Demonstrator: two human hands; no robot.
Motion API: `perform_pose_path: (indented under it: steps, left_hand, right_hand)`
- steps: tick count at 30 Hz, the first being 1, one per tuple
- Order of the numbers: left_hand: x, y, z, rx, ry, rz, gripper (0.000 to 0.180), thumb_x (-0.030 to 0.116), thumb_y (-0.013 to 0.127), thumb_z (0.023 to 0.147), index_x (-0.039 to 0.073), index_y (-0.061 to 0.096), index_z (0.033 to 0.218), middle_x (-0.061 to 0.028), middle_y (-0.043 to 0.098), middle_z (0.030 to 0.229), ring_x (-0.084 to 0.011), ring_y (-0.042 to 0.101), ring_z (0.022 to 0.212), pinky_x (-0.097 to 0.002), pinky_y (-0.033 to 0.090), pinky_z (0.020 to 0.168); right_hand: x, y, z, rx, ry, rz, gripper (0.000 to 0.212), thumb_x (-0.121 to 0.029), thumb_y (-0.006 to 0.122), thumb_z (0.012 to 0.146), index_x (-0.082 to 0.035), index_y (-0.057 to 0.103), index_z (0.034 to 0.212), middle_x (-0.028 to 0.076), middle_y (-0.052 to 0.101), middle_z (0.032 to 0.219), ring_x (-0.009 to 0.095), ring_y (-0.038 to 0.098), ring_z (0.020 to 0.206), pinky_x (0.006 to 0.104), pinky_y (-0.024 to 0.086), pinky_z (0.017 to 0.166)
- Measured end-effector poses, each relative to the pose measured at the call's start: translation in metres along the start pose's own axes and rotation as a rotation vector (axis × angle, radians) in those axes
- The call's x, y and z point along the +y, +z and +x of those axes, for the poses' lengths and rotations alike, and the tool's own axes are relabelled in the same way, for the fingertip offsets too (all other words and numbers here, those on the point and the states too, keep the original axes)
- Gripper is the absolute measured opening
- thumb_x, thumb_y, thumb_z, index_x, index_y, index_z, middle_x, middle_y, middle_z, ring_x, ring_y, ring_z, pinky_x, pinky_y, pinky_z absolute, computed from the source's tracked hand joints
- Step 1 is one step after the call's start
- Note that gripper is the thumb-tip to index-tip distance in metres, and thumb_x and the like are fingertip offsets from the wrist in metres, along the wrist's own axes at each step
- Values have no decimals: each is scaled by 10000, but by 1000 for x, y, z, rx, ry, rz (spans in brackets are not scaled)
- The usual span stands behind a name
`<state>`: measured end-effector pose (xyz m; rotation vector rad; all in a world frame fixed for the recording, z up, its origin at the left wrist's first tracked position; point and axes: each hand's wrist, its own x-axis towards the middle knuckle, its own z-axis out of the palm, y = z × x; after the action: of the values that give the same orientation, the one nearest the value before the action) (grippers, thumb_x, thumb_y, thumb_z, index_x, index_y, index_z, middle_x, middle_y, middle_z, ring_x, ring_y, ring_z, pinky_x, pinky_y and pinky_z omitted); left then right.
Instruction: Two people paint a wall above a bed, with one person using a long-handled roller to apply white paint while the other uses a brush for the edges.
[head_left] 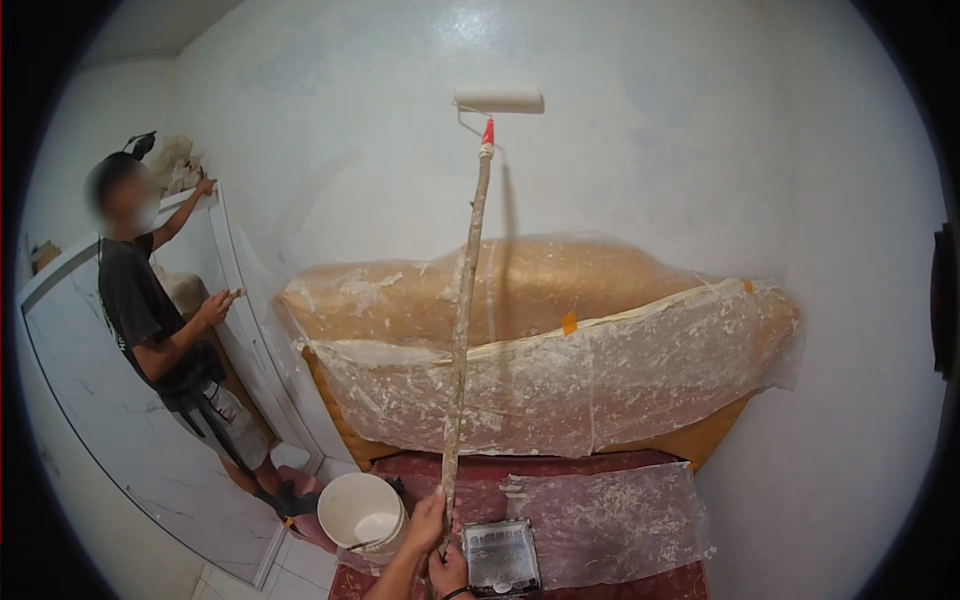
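Patchy wall (650, 180); left fingers (430, 512) and right fingers (449, 572) grip a knobbly wooden pole (465, 300).

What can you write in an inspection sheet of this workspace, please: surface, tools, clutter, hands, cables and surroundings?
Surface: dark red covering, partly under a white-spattered plastic sheet.
Job's things: paint roller on a long wooden pole, at the wall, contact unclear; black-rimmed tray and white bucket near the hands.
Clutter: pale bundles at upper left.
Hands: left hand closed around the pole, above the right hand, which also grips it.
Cables: nothing seen.
Surroundings: another person stands at left, beside a white panel; plastic-covered tan headboard along the wall.
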<state>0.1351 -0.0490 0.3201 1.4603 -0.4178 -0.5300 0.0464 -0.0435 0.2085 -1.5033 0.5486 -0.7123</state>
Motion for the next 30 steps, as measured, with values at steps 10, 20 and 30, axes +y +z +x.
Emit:
perform_pose_path:
  steps: [10, 20, 30]
  left_hand:
    - [-94, -17, -55, 333, 104, 543, 489, 367, 305, 944, 3, 569, 750, -164, 559, 614, -337, 565, 587, -426, 422, 565]
    - [-149, -19, -105, 324, 45, 620, 435, 319, 324, 931, -7, 553, 755, -232, 577, 698, -438, 558, 698, -491, 415, 617]
    - [-237, -15, -119, 292, 68, 936, 405, 275, 321, 910, -19, 583, 815, -265, 572, 750, -450, 537, 704, -538, 389, 652]
  right_hand:
    - [-78, -65, 166, -361, 17, 169, 526, -251, 562, 880, -5, 365, 1301, 77, 578, 1026, 145, 589, 870, 274, 496, 756]
    - [-134, 15, 224, -307, 214, 298, 383, -307, 409, 941, -190, 320, 1294, 48, 466, 569, 159, 450, 393, 311, 418, 376]
    - [-80, 9, 210, -241, 283, 326, 230, -267, 434, 939, -158, 411, 1140, 44, 454, 559, 154, 453, 402, 296, 407, 359]
